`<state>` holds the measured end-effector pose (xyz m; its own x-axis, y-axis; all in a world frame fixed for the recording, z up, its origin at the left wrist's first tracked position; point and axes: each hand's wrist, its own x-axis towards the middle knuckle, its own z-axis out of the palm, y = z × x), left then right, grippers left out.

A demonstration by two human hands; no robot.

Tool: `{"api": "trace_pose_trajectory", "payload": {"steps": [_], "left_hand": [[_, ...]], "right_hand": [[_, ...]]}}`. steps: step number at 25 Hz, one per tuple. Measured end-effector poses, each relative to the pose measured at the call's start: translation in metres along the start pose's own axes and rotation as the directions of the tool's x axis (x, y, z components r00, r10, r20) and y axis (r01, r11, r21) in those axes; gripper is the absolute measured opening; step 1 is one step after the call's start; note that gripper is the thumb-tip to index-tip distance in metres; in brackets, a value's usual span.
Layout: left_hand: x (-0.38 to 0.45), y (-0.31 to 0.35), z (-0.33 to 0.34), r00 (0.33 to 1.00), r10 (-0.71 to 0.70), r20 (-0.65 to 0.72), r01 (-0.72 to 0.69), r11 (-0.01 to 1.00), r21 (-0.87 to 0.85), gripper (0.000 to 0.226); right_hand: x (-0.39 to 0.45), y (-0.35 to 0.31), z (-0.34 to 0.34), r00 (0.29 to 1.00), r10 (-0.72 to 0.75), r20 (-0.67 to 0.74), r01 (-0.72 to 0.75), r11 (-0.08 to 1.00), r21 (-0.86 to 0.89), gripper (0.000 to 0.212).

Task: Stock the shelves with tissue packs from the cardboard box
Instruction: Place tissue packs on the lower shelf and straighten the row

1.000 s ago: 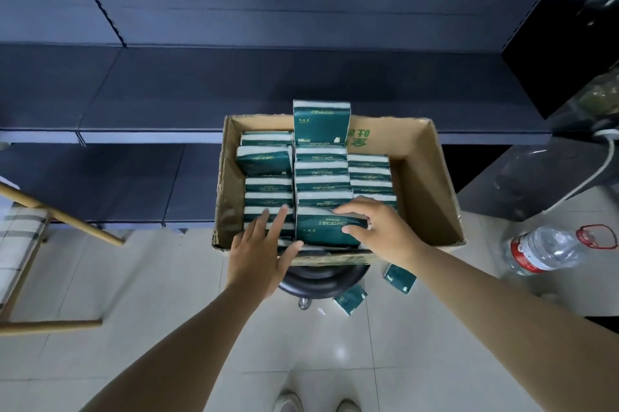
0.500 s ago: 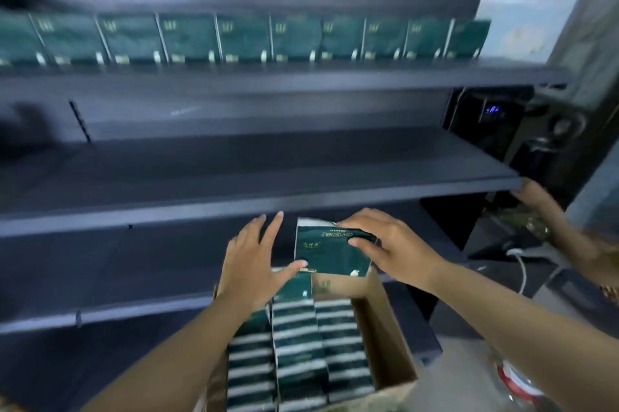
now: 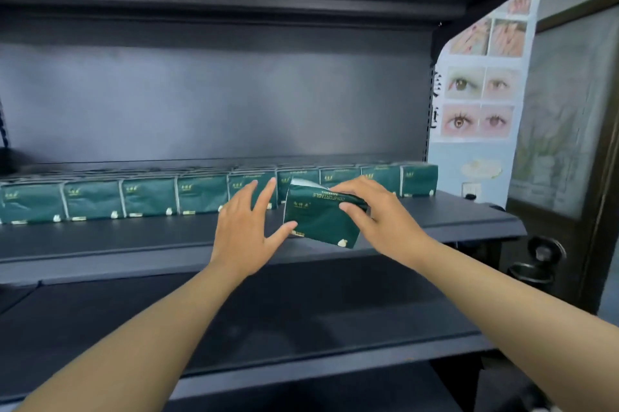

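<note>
Right hand (image 3: 375,214): grip curled over the top edge of a green tissue pack (image 3: 320,222), held tilted just above the shelf (image 3: 452,220).
Left hand (image 3: 246,227): fingers spread, thumb touching the pack's lower left corner.
Row of packs (image 3: 150,197): standing behind, 9 to 2 o'clock of the held pack.

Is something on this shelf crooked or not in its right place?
Only the dark green tissue pack in the hands: it is tilted, its print upside down, held in front of the upright row of green packs on the dark grey metal shelf. The row itself looks even.
</note>
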<state>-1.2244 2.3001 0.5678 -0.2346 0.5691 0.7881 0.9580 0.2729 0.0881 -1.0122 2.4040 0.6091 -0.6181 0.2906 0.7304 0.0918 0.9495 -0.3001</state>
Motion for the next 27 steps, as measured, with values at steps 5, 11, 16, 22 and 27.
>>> {"api": "trace_pose_trajectory", "payload": {"steps": [5,11,16,22,27], "left_hand": [[0.043,-0.012,0.061,0.962,-0.191,0.194,0.174,0.980,0.100,0.103],[0.088,-0.051,0.101,0.944,-0.249,0.215,0.196,0.951,0.239,0.118],[0.113,-0.074,0.131,0.987,-0.115,0.113,0.080,0.958,0.276,0.114],[0.124,-0.087,0.147,0.992,-0.066,0.103,0.037,0.965,0.261,0.114],[0.124,-0.087,0.147,0.989,-0.070,0.127,0.038,0.969,0.244,0.104]], "right_hand": [[0.059,0.081,0.020,0.999,-0.003,0.033,0.002,1.000,0.024,0.025],[0.122,0.144,0.091,0.997,0.069,0.035,-0.070,0.997,0.018,0.024],[0.158,0.172,0.133,0.999,0.025,0.037,-0.021,0.995,-0.095,0.038],[0.171,0.185,0.139,0.991,-0.080,0.111,0.104,0.968,-0.228,0.055],[0.167,0.183,0.144,0.988,-0.097,0.118,0.133,0.928,-0.348,0.053]]}}
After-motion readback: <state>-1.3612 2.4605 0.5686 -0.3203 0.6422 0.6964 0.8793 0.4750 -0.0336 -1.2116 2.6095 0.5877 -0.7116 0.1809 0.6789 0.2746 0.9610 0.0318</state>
